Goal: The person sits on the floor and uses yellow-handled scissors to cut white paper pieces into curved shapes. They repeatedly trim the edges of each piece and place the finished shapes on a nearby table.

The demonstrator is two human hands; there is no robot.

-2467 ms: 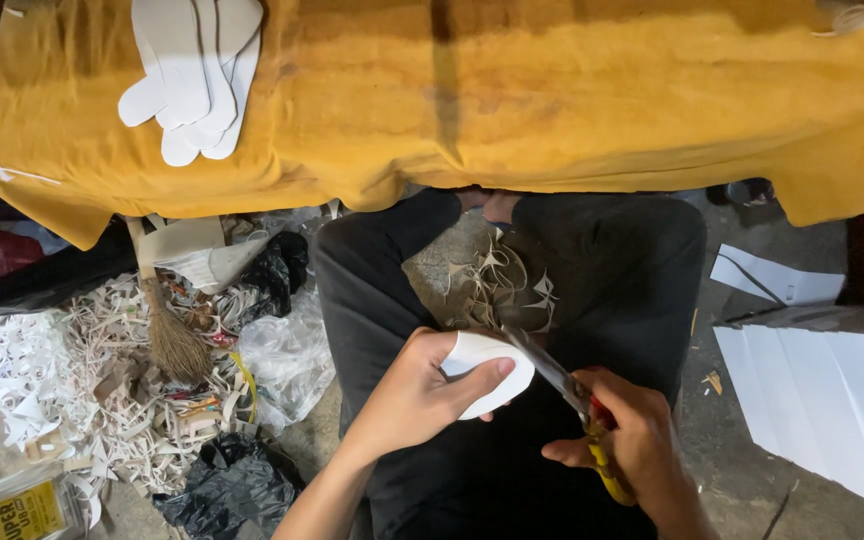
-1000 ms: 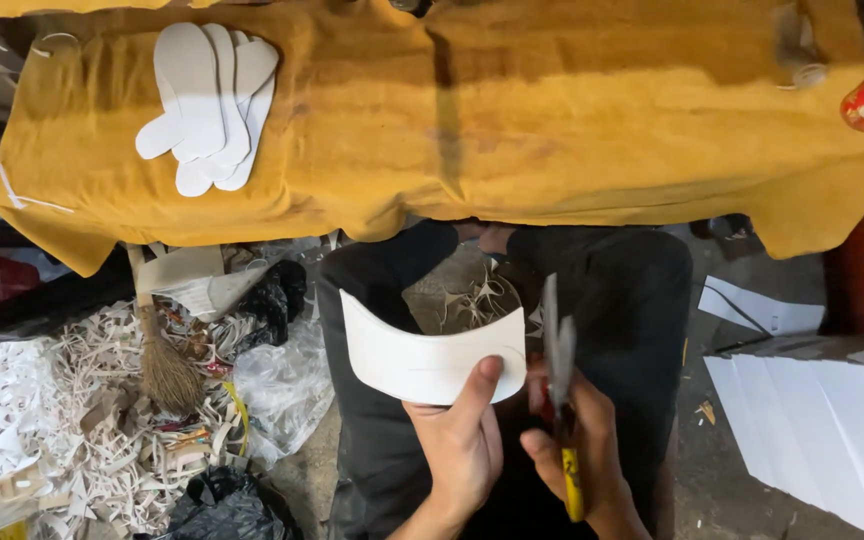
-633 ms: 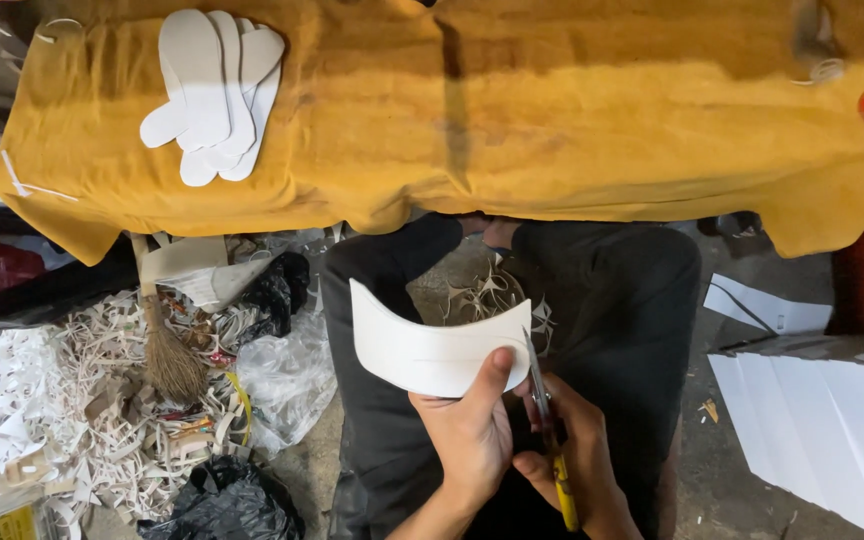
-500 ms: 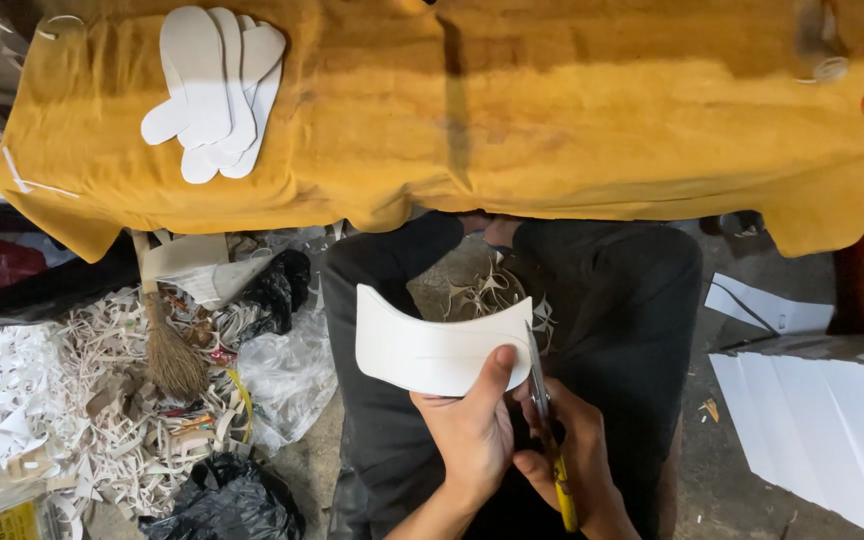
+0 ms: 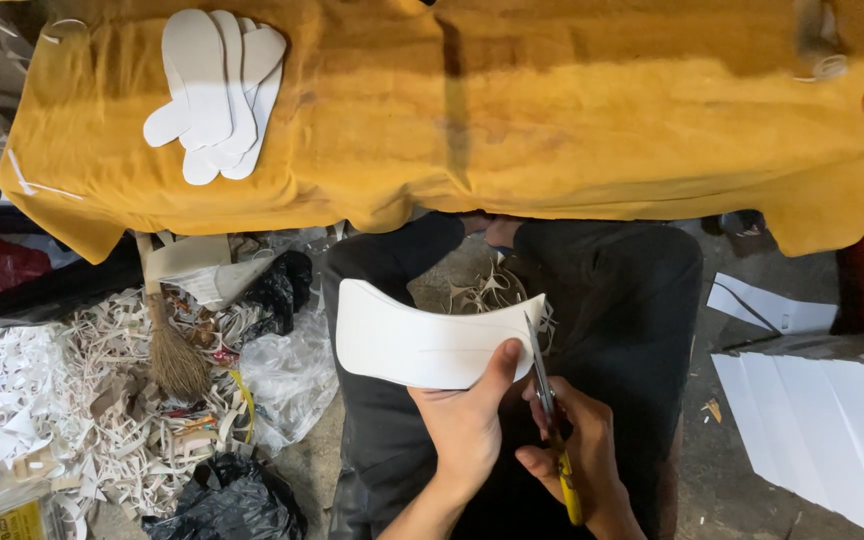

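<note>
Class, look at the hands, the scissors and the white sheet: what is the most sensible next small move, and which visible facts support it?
Probably close the scissors and cut leftward along the faint curved line on the white sheet. The blades sit at the sheet's right edge, the right hand grips the yellow handles, and the left hand pinches the sheet's lower edge, holding it up.

Single head-worn view, looking steeply down, close over the lap, edges perhaps distorted

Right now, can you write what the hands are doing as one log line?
left hand: holds white sheet | right hand: holds scissors, blades at sheet's right edge | cut soles: on yellow cloth
</note>
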